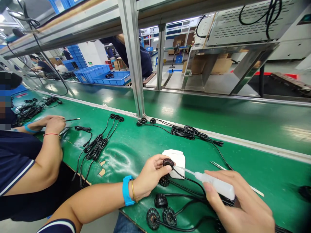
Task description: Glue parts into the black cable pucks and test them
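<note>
Between the fingertips and thumb of my left hand point(152, 173) is a small round black part point(168, 162) with a cable running from it. My right hand point(240, 197) grips a white squeeze bottle point(215, 184), its thin nozzle reaching left to the round part's edge. I cannot tell whether the nozzle touches it. Beneath and behind the held part lies a white folded cloth point(178, 158). Several more round black cabled parts point(153, 218) rest on the green mat in front, below my left hand. Their cables run right, partly hidden under my right hand.
Tweezers point(252, 191) lie beyond my right hand. Bundled black cables point(184, 132) sit along the ledge, another bundle point(97, 145) to the left. A co-worker's hands point(54, 124) work at far left. A metal post point(133, 58) rises from the bench; blue bins point(111, 77) stand behind.
</note>
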`<state>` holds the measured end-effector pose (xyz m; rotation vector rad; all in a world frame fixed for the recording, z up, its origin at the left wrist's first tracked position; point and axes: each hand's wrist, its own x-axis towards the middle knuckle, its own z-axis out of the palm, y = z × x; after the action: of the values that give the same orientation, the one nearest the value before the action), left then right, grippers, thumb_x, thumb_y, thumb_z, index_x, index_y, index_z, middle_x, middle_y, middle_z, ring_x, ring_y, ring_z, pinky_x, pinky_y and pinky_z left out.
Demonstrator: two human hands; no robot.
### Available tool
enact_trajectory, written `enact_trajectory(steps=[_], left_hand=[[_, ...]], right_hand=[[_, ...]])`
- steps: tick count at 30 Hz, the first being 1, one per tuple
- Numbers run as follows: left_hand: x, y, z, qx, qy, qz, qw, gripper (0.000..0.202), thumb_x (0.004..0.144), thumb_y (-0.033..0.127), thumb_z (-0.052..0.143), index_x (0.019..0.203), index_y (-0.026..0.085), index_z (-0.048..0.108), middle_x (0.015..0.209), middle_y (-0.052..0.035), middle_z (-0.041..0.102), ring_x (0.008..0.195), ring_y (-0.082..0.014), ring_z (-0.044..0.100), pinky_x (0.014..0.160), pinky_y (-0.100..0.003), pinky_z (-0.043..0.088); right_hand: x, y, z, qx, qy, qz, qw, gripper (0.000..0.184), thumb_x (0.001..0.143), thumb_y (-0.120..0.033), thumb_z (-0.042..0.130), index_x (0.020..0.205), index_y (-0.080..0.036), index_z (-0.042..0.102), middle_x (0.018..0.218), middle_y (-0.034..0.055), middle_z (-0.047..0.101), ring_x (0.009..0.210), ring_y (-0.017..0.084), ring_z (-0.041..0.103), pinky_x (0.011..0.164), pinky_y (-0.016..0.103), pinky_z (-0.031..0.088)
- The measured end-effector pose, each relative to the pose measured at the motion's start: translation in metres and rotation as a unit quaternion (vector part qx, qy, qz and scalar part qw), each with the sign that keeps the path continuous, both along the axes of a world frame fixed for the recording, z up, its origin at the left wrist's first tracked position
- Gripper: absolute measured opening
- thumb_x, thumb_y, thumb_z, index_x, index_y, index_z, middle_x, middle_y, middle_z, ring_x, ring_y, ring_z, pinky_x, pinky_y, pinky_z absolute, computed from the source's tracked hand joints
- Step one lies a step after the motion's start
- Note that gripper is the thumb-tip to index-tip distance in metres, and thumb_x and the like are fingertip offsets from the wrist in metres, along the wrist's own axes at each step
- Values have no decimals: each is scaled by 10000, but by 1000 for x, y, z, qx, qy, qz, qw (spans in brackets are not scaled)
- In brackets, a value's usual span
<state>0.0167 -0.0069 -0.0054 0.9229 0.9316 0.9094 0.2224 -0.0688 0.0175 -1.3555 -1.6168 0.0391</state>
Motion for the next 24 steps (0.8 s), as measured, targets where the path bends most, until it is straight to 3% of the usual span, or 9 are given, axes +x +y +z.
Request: enact_trajectory(steps=[3,6,9,12,15,18,21,24], left_hand=[[-1,0,0,-3,6,5,1000,431,687,359,848,997,123,664,991,-88,705,944,-182,624,898,-304,461],[-1,0,0,-8,13,2,1000,429,679,352,848,989,123,661,983,-85,708,925,-177,626,878,-296,464],[-1,0,1,-2,19,-8,1000,415,687,346,836,984,119,655,981,-97,715,924,-183,632,874,-301,465],[-1,0,1,3,26,-20,999,395,700,318,813,996,118,647,991,-105,718,946,-195,633,885,-313,464],[-1,-1,-1,8,41,-28,999,375,707,269,785,1019,115,645,1003,-105,711,960,-201,630,900,-329,468],[-1,-1,-2,16,47,-38,998,357,716,240,760,1028,109,645,997,-107,708,957,-201,629,907,-337,467],[-1,-2,-1,25,51,-50,997,340,730,236,747,1026,109,640,1001,-111,708,961,-201,631,901,-329,463],[-2,-3,2,48,56,-55,996,308,746,217,732,1021,121,632,990,-95,701,935,-191,632,868,-312,470]], right_hand=[[10,4,-2,-100,100,-101,985,284,863,-507,649,910,-237,722,875,35,701,702,188,644,664,307,516],[23,15,-14,-207,222,-153,940,500,761,-646,687,1017,-220,739,868,46,733,632,188,658,548,281,516],[33,28,-31,-262,271,-90,922,570,710,-644,718,1042,-181,725,964,82,746,779,230,706,647,290,570],[36,37,-49,-315,158,-14,936,463,765,-594,665,1013,-208,727,1006,70,746,824,239,710,694,319,577],[35,40,-65,-284,-36,-15,958,372,855,-550,571,1006,-250,732,988,50,738,813,252,692,686,371,554],[33,41,-71,-228,-116,-32,966,420,902,-547,504,1022,-216,733,1019,92,712,919,301,659,790,457,532],[29,36,-58,-162,-96,-38,981,413,954,-522,468,1087,-211,704,1082,97,688,992,295,640,844,456,514],[14,24,-32,-58,-50,3,997,230,987,-412,522,1052,-246,668,1085,47,682,986,217,646,835,346,508]])
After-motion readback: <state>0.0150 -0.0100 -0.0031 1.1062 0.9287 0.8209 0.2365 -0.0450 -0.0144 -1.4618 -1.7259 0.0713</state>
